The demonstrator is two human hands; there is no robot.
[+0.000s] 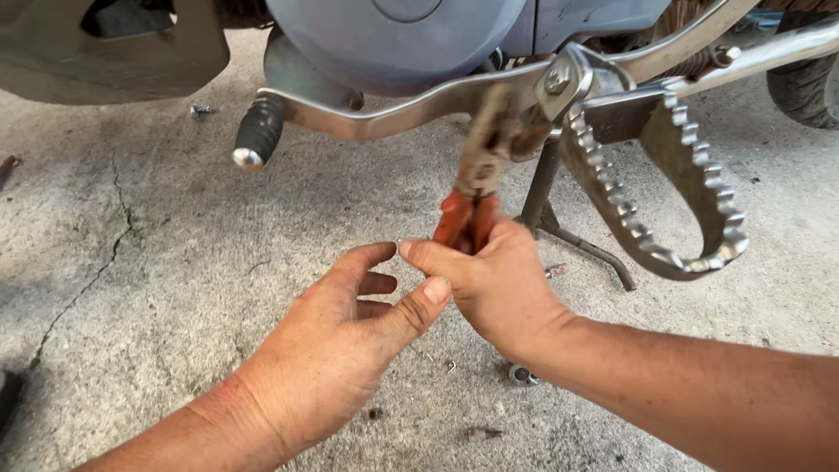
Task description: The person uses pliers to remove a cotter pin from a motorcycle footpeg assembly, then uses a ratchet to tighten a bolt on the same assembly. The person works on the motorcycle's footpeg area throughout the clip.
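My right hand (494,284) grips the orange handles of a pair of worn pliers (476,188). The pliers point upward, their jaws closed on a part under the metal foot lever (411,109) of a motorcycle, close to a bolt (558,79). My left hand (350,336) is open just left of the right hand, its thumb touching the right hand's index finger. It holds nothing. A toothed metal footpeg (690,188) hangs to the right of the pliers.
The motorcycle's grey engine cover (393,35) fills the top. A black rubber-tipped peg (258,131) sticks out at the left. The side stand (546,205) rests on cracked concrete (131,262). A small nut (523,376) and bits of debris lie below my right wrist. A tyre (804,87) shows at far right.
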